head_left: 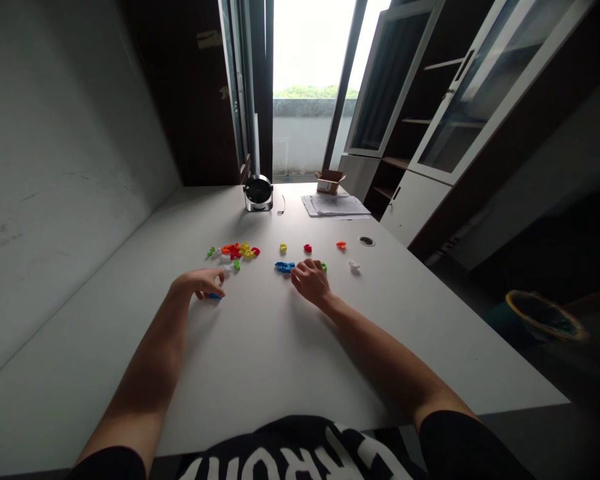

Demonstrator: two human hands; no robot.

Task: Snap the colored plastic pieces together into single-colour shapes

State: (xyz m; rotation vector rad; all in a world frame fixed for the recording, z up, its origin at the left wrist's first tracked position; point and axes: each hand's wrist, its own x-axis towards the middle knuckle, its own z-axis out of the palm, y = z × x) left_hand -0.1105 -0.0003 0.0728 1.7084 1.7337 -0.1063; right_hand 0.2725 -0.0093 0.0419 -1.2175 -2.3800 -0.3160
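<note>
My left hand [203, 283] is at the left of the white table, its fingers closed over a small blue plastic piece [215, 296] partly hidden under them. My right hand [311, 281] is curled at the right end of some blue plastic pieces [283, 267]; its fingertips touch the end one and cover part of it. A green piece [324, 267] shows just behind the right knuckles. Beyond my left hand lies a loose pile of red, orange, yellow, white and green pieces [235, 252]. The exact kind of these small pieces is too small to tell.
Single yellow [283, 247], red [307, 249], orange [341, 245] and white [354, 266] pieces lie apart. Farther back are a round black device on a stand [258, 193], papers [337, 205] and an open cardboard box [329, 181]. A cable hole [367, 241] is at the right.
</note>
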